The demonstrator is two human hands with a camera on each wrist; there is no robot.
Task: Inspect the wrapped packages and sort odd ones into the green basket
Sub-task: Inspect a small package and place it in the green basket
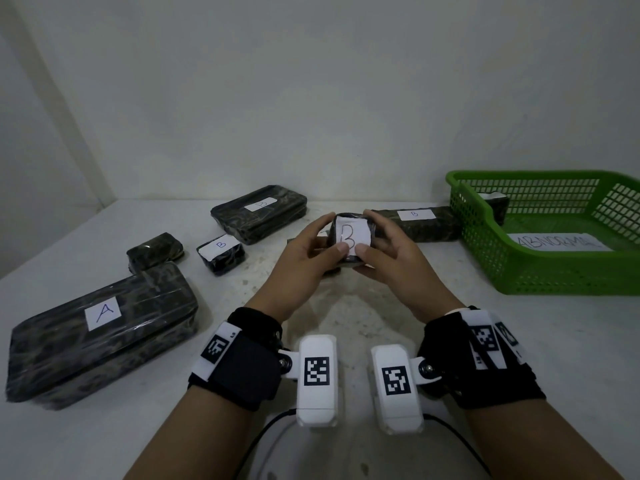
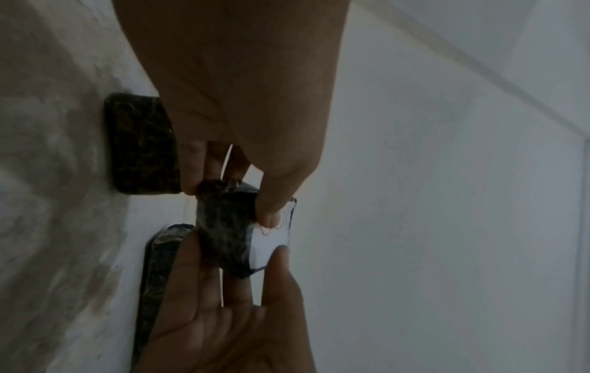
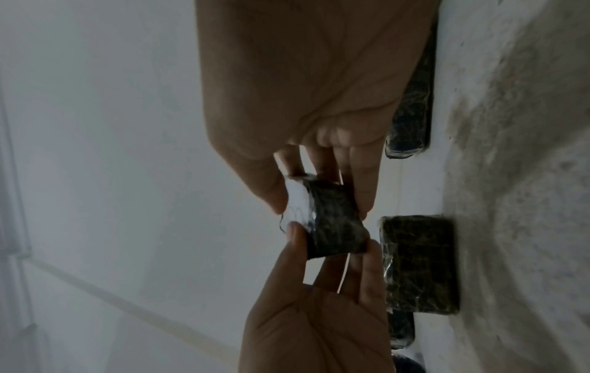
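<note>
A small dark wrapped package (image 1: 349,239) with a white label reading "B" is held up above the table, label toward me. My left hand (image 1: 327,237) pinches its left side, thumb on the label's lower edge. My right hand (image 1: 367,233) pinches its right side the same way. In the left wrist view the package (image 2: 223,227) sits between the left hand (image 2: 230,202) above and the right hand's fingers (image 2: 280,255) below. The right wrist view shows the package (image 3: 332,227) pinched by the right hand (image 3: 319,204). The green basket (image 1: 519,271) stands at the right.
On the table lie a large package marked "A" (image 1: 104,337), a small unlabelled one (image 1: 156,251), a small "B" (image 1: 221,252), a flat "B" (image 1: 259,213) and a long "B" (image 1: 415,223). The basket holds one package (image 1: 495,206) and an "ABNORMAL" sheet (image 1: 557,242).
</note>
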